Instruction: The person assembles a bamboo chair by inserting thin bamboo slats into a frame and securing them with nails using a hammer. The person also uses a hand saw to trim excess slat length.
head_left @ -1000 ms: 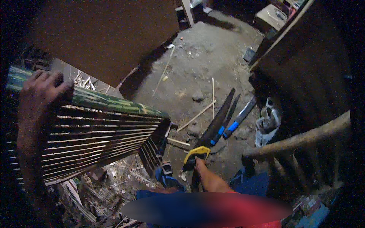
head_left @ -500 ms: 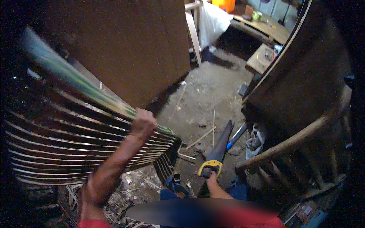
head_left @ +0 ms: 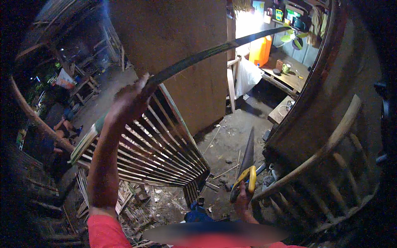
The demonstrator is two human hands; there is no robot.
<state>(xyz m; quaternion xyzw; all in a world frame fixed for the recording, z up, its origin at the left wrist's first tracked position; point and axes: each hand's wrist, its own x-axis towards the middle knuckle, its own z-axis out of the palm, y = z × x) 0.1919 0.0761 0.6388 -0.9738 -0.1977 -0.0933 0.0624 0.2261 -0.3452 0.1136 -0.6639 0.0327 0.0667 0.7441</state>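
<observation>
My left hand (head_left: 128, 103) is raised and grips a long green bamboo strip (head_left: 198, 58) that arcs up toward the top right. Under it leans a slatted bamboo frame (head_left: 157, 153), one corner resting on the dirt floor. My right hand (head_left: 243, 202) is low near my body and holds the yellow handle of a hand saw (head_left: 247, 165), its dark blade pointing up and away over the ground.
A large brown board (head_left: 182, 53) stands behind the frame. A curved wooden chair back with spindles (head_left: 326, 165) fills the right. A bench with an orange container (head_left: 260, 49) sits at the back. Bamboo scraps (head_left: 136, 202) litter the floor. A person (head_left: 62, 128) sits at far left.
My left hand has lifted the bamboo strip higher and the frame has tilted up. The saw in my right hand has swung from lying on the ground to pointing upward.
</observation>
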